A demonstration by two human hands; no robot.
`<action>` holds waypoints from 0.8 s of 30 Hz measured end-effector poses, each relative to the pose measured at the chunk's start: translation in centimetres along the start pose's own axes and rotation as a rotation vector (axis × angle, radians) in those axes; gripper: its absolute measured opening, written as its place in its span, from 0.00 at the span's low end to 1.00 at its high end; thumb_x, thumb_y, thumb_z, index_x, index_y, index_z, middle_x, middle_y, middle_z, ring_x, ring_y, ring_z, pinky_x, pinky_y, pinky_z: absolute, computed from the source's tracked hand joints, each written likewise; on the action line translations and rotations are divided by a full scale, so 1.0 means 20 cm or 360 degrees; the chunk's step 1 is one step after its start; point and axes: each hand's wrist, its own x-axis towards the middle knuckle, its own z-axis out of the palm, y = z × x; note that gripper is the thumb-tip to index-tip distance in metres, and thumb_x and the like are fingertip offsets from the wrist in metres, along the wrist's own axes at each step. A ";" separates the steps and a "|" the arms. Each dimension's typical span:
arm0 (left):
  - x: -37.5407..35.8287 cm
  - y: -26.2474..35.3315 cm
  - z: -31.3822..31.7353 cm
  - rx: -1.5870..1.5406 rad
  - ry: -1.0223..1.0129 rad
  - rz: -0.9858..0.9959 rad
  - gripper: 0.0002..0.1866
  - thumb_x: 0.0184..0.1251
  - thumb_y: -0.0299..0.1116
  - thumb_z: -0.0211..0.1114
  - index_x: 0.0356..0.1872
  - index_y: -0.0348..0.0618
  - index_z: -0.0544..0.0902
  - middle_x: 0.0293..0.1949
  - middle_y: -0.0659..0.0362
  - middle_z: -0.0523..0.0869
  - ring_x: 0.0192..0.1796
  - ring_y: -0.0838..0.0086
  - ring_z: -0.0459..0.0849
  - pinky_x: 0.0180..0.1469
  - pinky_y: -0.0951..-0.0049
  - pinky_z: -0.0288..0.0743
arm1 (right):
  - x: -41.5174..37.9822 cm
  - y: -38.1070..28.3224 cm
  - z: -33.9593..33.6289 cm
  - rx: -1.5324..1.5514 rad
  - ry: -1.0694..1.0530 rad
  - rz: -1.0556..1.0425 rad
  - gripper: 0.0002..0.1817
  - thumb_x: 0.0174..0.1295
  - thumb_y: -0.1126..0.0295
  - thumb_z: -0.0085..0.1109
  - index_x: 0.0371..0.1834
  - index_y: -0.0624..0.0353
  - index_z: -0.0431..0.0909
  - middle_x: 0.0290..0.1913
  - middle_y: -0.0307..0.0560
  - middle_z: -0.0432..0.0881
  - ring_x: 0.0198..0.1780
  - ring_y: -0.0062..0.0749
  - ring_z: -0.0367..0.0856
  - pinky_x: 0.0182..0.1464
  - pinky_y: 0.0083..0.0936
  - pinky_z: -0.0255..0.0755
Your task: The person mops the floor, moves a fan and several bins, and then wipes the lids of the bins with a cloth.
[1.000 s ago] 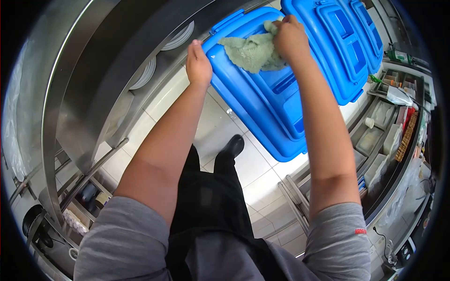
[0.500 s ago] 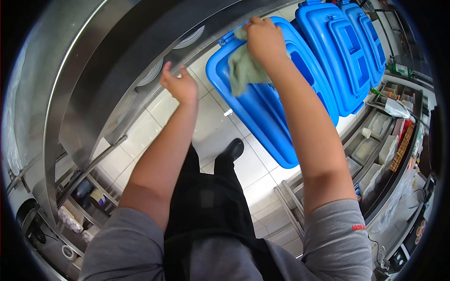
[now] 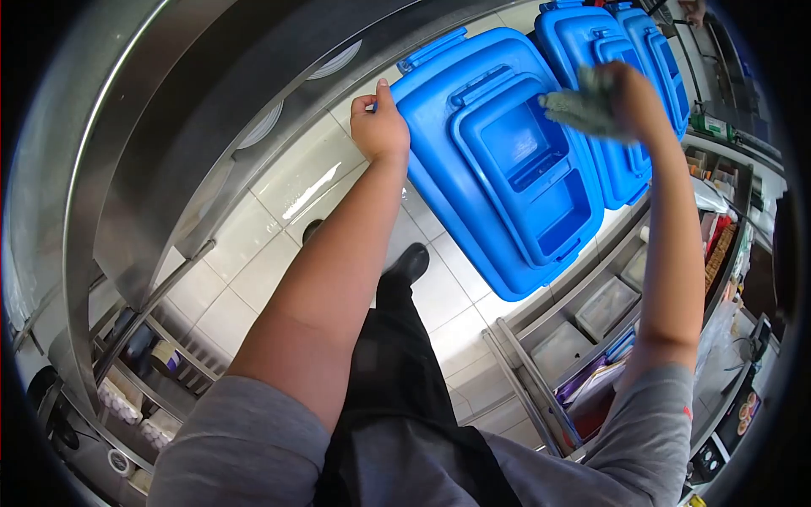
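Note:
At the near blue bin's left edge, my left hand (image 3: 380, 127) is closed, its curled fingers against the rim and partly out of sight. The bin's lid (image 3: 431, 110) has a raised hatch with two recessed panels and a latch. My right hand (image 3: 635, 100) grips a grey-green cloth (image 3: 583, 110), blurred by motion, to the right of that lid. Beyond the cloth stands a second blue bin (image 3: 566, 38), partly covered by my hand and the cloth.
A third blue bin (image 3: 646, 38) stands farther right. Steel counter (image 3: 169, 110) edges the left side, with stacked plates (image 3: 338, 61) on a shelf beneath. Drawers with food containers (image 3: 606, 304) line the right. White floor tiles (image 3: 253, 270) look wet in places.
My right hand has swept the cloth rightward off the near bin's lid. My left hand has moved right, from open in the air to the lid's edge.

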 end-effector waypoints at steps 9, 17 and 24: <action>-0.04 0.02 -0.01 0.0102 0.0010 0.0046 0.21 0.65 0.52 0.63 0.34 0.40 0.80 0.39 0.49 0.85 0.42 0.62 0.82 0.50 0.64 0.74 | -0.31 -0.48 0.29 -0.0947 -0.0725 -0.0296 0.11 0.58 0.62 0.60 0.42 0.47 0.88 0.47 0.34 0.81 0.59 0.32 0.71 0.56 0.35 0.63; -0.02 0.03 -0.03 0.0219 -0.0023 0.0011 0.20 0.65 0.52 0.61 0.33 0.42 0.78 0.32 0.47 0.86 0.37 0.54 0.85 0.43 0.57 0.76 | -0.24 -0.57 0.18 -0.1239 -0.1115 -0.0282 0.15 0.64 0.54 0.56 0.47 0.43 0.86 0.52 0.36 0.80 0.58 0.35 0.73 0.52 0.33 0.66; -0.02 0.04 -0.03 0.0232 -0.0036 -0.0009 0.20 0.64 0.53 0.61 0.34 0.43 0.78 0.34 0.45 0.87 0.39 0.52 0.85 0.45 0.57 0.76 | -0.29 -0.26 -0.06 -0.0598 -0.0665 -0.0216 0.11 0.54 0.64 0.63 0.39 0.49 0.88 0.47 0.39 0.80 0.51 0.43 0.77 0.53 0.55 0.69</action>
